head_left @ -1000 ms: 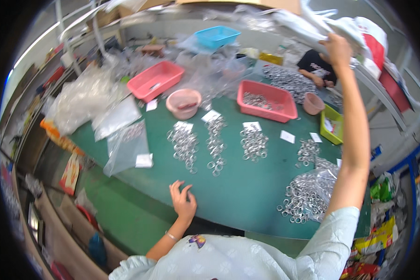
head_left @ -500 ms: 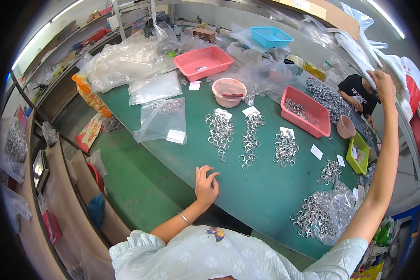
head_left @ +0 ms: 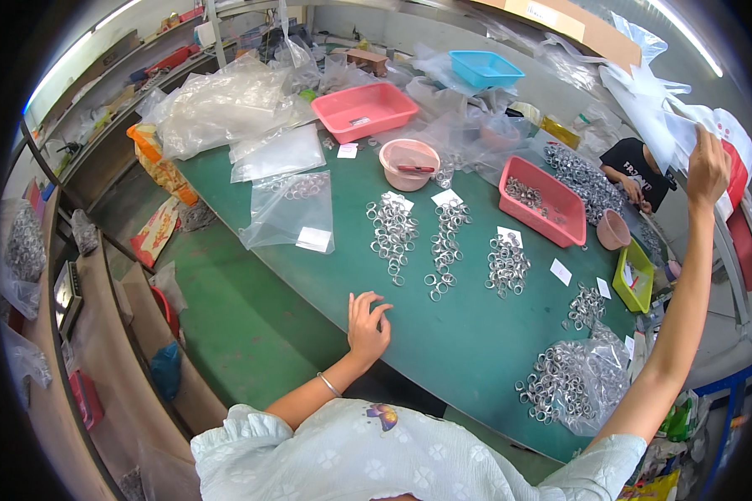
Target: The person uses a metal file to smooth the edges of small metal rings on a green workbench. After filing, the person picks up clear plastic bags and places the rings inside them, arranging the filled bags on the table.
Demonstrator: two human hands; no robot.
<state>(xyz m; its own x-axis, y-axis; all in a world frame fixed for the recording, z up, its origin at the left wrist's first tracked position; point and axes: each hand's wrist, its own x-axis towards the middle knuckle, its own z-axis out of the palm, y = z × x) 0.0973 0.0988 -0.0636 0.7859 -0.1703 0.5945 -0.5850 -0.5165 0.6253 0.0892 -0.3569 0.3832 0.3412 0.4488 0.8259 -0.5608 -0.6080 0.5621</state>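
Note:
My left hand point(head_left: 369, 327) hovers by the near edge of the green table point(head_left: 443, 351), fingers curved and apart, nothing in them. High on the right, my right hand point(head_left: 708, 171) is raised with its fingers closed on the edge of a white plastic bag point(head_left: 656, 117), one of several hanging there. On the table lie groups of silver metal rings: a long pile point(head_left: 393, 230), a second strip point(head_left: 449, 250), a third pile point(head_left: 507, 265) and a small one point(head_left: 586, 307). A larger heap point(head_left: 551, 380) spills from a clear bag point(head_left: 602, 384) near my right forearm.
A pink tray point(head_left: 363, 113), a round pink bowl point(head_left: 409, 159) and a blue tray point(head_left: 486, 68) stand farther back. A red-pink basket point(head_left: 543, 209) holds rings beside a green tray point(head_left: 634, 275). Another person point(head_left: 637, 171) sits at the far right. Wooden shelving point(head_left: 109, 367) runs along the left.
My right hand has moved right and slightly down, and the white bag stretches toward it. My left hand has barely moved; the view has shifted a little.

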